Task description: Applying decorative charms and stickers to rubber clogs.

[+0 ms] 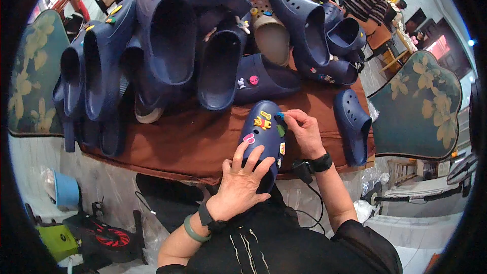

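Two hands work one navy clog (264, 137) lying at the near edge of the brown-covered counter (193, 142): our left hand (241, 182) lies spread over its heel, pinning it, while our right hand (303, 131) pinches a small blue charm (279, 117) at a hole. We judge it best to brace firmly and press straight, clear of the yellow charm (262, 122).

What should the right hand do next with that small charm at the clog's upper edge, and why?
Probably press the small dark-blue charm down into a hole of the navy foam clog. The right hand pinches it at the clog's upper edge, apparently not yet seated, while the left hand steadies the heel end on the brown cloth-covered table.
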`<action>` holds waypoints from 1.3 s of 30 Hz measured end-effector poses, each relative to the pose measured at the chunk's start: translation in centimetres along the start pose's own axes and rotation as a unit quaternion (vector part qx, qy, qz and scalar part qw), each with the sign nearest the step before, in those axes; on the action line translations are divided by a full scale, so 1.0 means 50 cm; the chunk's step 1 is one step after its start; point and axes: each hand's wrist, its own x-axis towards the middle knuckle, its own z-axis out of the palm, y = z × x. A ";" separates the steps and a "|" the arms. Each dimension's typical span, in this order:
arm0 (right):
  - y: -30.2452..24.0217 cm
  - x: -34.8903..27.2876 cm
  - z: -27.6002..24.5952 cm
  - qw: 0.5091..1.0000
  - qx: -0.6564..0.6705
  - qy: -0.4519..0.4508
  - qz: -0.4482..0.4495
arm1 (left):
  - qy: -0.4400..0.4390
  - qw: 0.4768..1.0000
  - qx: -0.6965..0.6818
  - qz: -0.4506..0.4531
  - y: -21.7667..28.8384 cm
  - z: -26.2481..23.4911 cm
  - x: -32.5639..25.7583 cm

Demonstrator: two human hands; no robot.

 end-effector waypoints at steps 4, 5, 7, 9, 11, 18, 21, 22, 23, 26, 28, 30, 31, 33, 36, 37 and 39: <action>0.019 -0.003 -0.002 1.000 -0.008 0.010 -0.023 | 0.018 1.000 0.001 0.008 -0.005 0.010 0.000; 0.020 -0.003 -0.003 0.994 -0.077 0.015 -0.078 | 0.017 1.000 0.004 0.009 -0.005 0.013 0.000; 0.009 -0.004 0.004 0.970 -0.176 0.028 -0.165 | 0.015 1.000 0.007 0.010 -0.007 0.014 0.000; -0.009 -0.006 0.015 0.929 -0.271 0.040 -0.250 | 0.019 1.000 0.009 0.011 -0.008 0.014 0.001; -0.027 -0.010 0.029 0.868 -0.394 0.054 -0.296 | 0.021 1.000 0.011 0.011 -0.010 0.013 0.002; -0.069 -0.003 0.038 0.790 -0.521 -0.035 -0.320 | 0.019 1.000 0.015 0.011 -0.011 0.007 0.005; -0.060 0.002 0.051 0.765 -0.559 -0.054 -0.316 | -0.005 1.000 0.009 0.018 -0.007 -0.007 0.011; -0.056 0.000 0.054 0.769 -0.553 -0.052 -0.317 | -0.011 1.000 0.008 0.019 -0.008 -0.008 0.010; -0.055 -0.003 0.056 0.772 -0.547 -0.048 -0.318 | -0.005 0.999 0.017 0.028 -0.008 -0.008 0.009; -0.051 -0.022 0.062 0.808 -0.511 -0.008 -0.294 | -0.011 0.999 0.020 0.027 -0.009 -0.008 0.002; -0.043 -0.041 0.065 0.823 -0.497 0.022 -0.275 | -0.014 0.999 0.023 0.029 -0.010 -0.004 -0.001; -0.036 -0.060 0.062 0.844 -0.468 0.038 -0.260 | -0.010 0.999 0.019 0.038 -0.012 0.003 -0.003; -0.032 -0.067 0.059 0.858 -0.444 0.052 -0.254 | -0.008 0.998 0.030 0.048 -0.008 0.002 -0.003; -0.036 -0.080 0.052 0.875 -0.417 0.061 -0.237 | -0.020 0.999 0.016 0.045 -0.004 -0.002 0.001; -0.033 -0.091 0.048 0.904 -0.360 0.067 -0.220 | -0.001 0.998 -0.012 0.068 -0.016 -0.013 0.003; -0.030 -0.095 0.050 0.915 -0.331 0.067 -0.223 | 0.010 0.997 -0.033 0.073 -0.025 -0.015 -0.001; -0.022 -0.104 0.050 0.925 -0.317 0.050 -0.205 | 0.059 0.994 -0.034 0.080 -0.059 -0.012 -0.005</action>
